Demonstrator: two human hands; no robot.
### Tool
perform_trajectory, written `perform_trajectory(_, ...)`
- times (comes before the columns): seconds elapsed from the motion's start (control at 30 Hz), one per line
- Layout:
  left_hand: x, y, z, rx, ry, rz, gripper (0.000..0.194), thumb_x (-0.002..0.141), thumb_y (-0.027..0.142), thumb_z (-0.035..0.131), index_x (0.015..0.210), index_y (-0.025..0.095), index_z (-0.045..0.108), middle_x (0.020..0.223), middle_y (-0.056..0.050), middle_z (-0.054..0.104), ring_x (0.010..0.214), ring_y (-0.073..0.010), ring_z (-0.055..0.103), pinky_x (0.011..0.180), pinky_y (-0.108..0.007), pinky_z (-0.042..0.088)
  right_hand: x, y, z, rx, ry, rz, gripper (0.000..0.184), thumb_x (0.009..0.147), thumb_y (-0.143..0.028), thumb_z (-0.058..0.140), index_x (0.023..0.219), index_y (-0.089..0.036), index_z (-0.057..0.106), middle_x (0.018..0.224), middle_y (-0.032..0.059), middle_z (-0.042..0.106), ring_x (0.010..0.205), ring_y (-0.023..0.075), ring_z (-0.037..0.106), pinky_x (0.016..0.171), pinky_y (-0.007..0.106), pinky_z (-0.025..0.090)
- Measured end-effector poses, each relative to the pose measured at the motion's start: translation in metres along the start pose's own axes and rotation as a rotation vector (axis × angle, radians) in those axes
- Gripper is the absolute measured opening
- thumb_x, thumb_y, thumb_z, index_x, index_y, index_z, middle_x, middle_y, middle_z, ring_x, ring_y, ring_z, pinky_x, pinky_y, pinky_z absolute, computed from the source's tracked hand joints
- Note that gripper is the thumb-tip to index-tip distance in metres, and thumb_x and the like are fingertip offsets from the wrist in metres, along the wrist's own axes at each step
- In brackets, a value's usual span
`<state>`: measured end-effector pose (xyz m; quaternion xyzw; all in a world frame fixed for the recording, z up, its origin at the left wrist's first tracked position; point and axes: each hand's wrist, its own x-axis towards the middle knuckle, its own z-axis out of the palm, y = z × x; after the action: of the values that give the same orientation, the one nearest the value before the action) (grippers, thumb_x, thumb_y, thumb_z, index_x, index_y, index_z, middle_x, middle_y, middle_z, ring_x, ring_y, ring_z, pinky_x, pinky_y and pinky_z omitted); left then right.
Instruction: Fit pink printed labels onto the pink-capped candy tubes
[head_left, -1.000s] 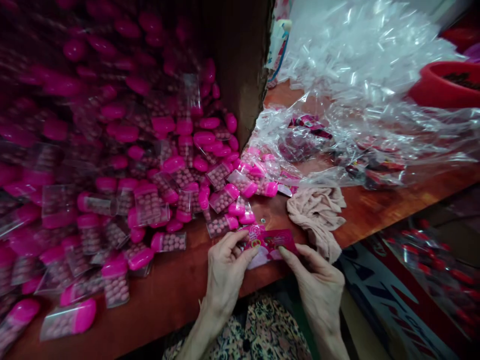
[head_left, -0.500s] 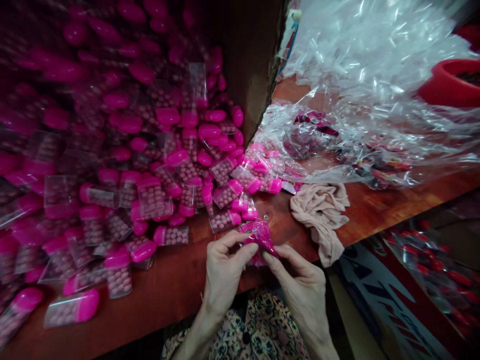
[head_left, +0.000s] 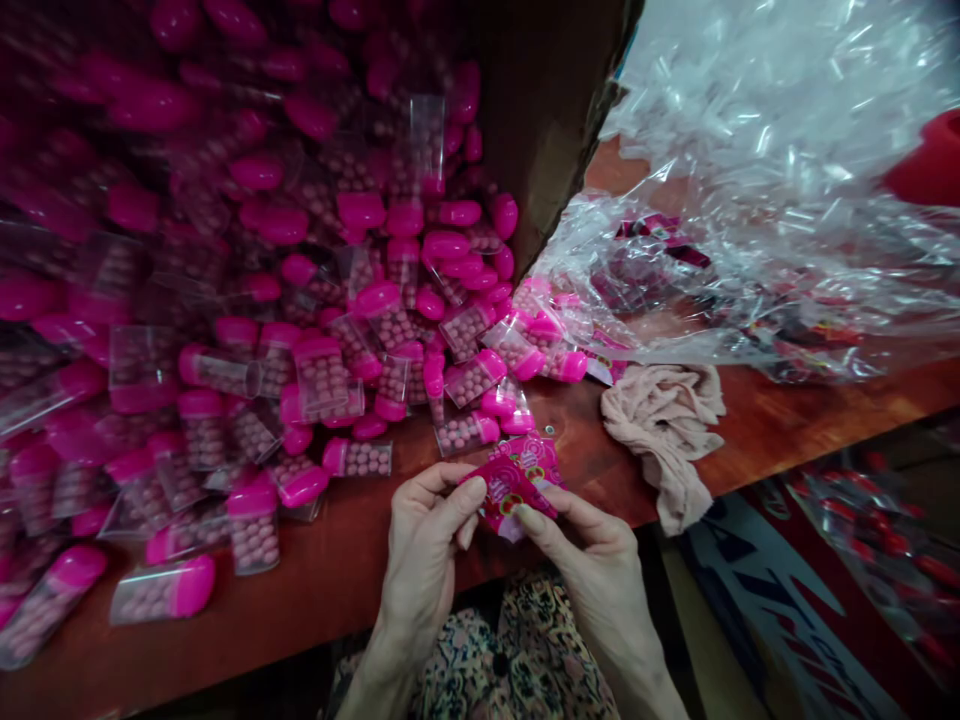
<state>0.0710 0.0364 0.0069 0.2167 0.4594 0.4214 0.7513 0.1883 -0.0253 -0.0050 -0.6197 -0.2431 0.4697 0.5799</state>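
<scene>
Both of my hands hold a pink printed label (head_left: 504, 492) above the table's front edge. My left hand (head_left: 424, 545) pinches its left side between thumb and fingers. The lower right of the same label is between the thumb and fingertips of my right hand (head_left: 596, 555). Just behind it lies another pink printed piece (head_left: 536, 455), partly covered; I cannot tell whether the two are joined. Close by, a clear container of pink balls with a pink cap (head_left: 466, 433) rests on its side.
A large heap of pink-capped containers (head_left: 322, 375) spreads over the left, against a cardboard wall (head_left: 555, 130). A crumpled beige cloth (head_left: 664, 420) lies right of my hands. Clear plastic bags (head_left: 750, 250) cover the back right, near something red (head_left: 930, 160). The wooden table (head_left: 337, 560) ends near my body.
The crumpled pink label is now spread flatter, with its printed face showing. My hands have moved a little apart, the left one leftward. The whole view has shifted slightly.
</scene>
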Motion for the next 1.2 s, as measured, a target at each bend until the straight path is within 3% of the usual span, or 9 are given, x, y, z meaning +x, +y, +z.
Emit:
perform_trajectory(0.1,-0.003,0.002,-0.001,-0.059,0.016,-0.027,0.016,0.061,0.023,0.08,0.066,0.013,0.069,0.046,0.006,0.049,0.038,0.0008,0.034,0.04,-0.011,0.022,-0.001,0.001,0.003,-0.058,-0.016,-0.051,0.009,0.074,-0.03,0.072,0.074,-0.021,0.073,0.067,-0.0019,0.063,0.063,0.0104,0.055,0.06,0.019,0.047)
perform_trajectory(0.27,-0.003,0.0,-0.004,-0.115,0.087,-0.002,0.024,0.055,0.022,0.084,0.062,0.012,0.063,0.05,0.006,0.051,0.038,0.001,0.034,0.039,-0.011,0.024,-0.004,-0.001,0.01,-0.203,-0.042,-0.215,0.024,0.085,-0.031,0.06,0.065,-0.018,0.065,0.062,-0.0018,0.054,0.059,0.0106,0.047,0.055,0.02,0.041)
perform_trajectory(0.43,-0.004,0.003,-0.009,-0.047,0.112,0.032,0.023,0.059,0.023,0.083,0.069,0.014,0.064,0.051,0.006,0.057,0.04,-0.0014,0.041,0.039,-0.011,0.028,-0.005,-0.006,0.016,-0.264,-0.063,-0.266,0.027,0.088,-0.031,0.055,0.066,-0.017,0.06,0.063,-0.0012,0.051,0.06,0.0113,0.045,0.056,0.021,0.039)
perform_trajectory(0.53,-0.009,0.007,-0.01,-0.016,-0.001,0.047,0.032,0.06,0.023,0.083,0.088,0.016,0.07,0.075,-0.002,0.071,0.061,-0.0083,0.06,0.057,-0.015,0.046,-0.006,-0.008,0.015,-0.28,-0.072,-0.246,0.031,0.089,-0.032,0.054,0.062,-0.017,0.054,0.061,-0.0018,0.047,0.059,0.011,0.042,0.054,0.021,0.038)
perform_trajectory(0.67,-0.018,0.006,-0.012,-0.037,-0.133,0.0,0.033,0.06,0.022,0.083,0.092,0.018,0.074,0.087,-0.006,0.074,0.081,-0.0153,0.065,0.076,-0.023,0.05,-0.006,-0.006,0.015,-0.325,-0.096,-0.269,0.028,0.088,-0.031,0.056,0.063,-0.018,0.058,0.061,-0.0015,0.049,0.057,0.011,0.044,0.052,0.02,0.039)
perform_trajectory(0.8,-0.023,0.001,-0.016,-0.064,-0.008,0.037,0.019,0.067,0.02,0.077,0.086,0.017,0.075,0.078,-0.004,0.074,0.074,-0.0126,0.064,0.073,-0.022,0.05,-0.005,-0.002,0.023,-0.358,-0.148,-0.369,0.013,0.085,-0.024,0.06,0.076,-0.02,0.068,0.065,-0.0017,0.059,0.057,0.0107,0.054,0.053,0.018,0.045)
perform_trajectory(0.93,-0.027,0.009,-0.029,-0.14,0.146,0.041,0.01,0.066,0.022,0.078,0.072,0.014,0.075,0.068,-0.003,0.072,0.063,-0.0102,0.062,0.065,-0.019,0.05,-0.005,-0.005,0.034,-0.388,-0.296,-0.435,0.004,0.081,-0.022,0.066,0.082,-0.022,0.07,0.069,-0.0023,0.065,0.061,0.0109,0.061,0.057,0.018,0.05)
perform_trajectory(1.03,-0.032,0.021,-0.048,-0.211,0.268,0.051,0.015,0.06,0.023,0.081,0.068,0.013,0.073,0.067,-0.004,0.072,0.061,-0.0117,0.063,0.063,-0.021,0.052,-0.002,-0.01,0.046,-0.415,-0.407,-0.493,0.014,0.078,-0.026,0.071,0.091,-0.023,0.069,0.072,-0.002,0.065,0.064,0.0118,0.063,0.058,0.019,0.052)
perform_trajectory(1.2,-0.039,0.038,-0.076,-0.324,0.48,0.143,0.02,0.053,0.019,0.085,0.068,0.015,0.072,0.067,-0.002,0.073,0.058,-0.0121,0.065,0.052,-0.018,0.053,0.015,-0.003,0.082,-0.656,-0.31,-0.712,0.02,0.086,-0.024,0.061,0.105,-0.02,0.063,0.094,0.0052,0.061,0.079,0.0156,0.063,0.07,0.028,0.056)
